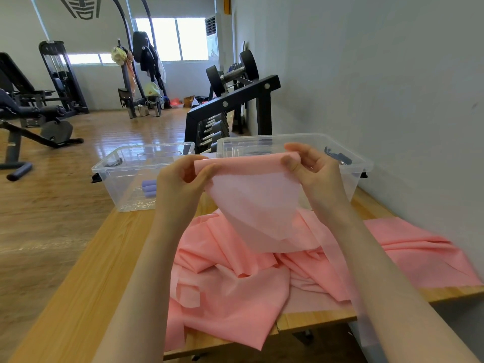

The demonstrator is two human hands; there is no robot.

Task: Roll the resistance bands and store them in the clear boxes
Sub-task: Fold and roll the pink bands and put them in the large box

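Observation:
A wide pink resistance band (251, 205) hangs between my hands above the wooden table (86, 271). My left hand (180, 179) pinches its top left corner, and my right hand (311, 171) pinches the top right corner, where the edge is curled over. More pink bands (235, 292) lie crumpled in a heap on the table below. Two clear boxes stand at the table's far end: the left box (115, 169) holds rolled purple bands (149, 187), and the right box (262, 142) is partly hidden behind the raised band.
A black dumbbell rack (230, 106) stands just beyond the boxes against the grey wall on the right. Gym benches and machines (34, 108) occupy the wooden floor to the left. The table's left edge drops off to the floor.

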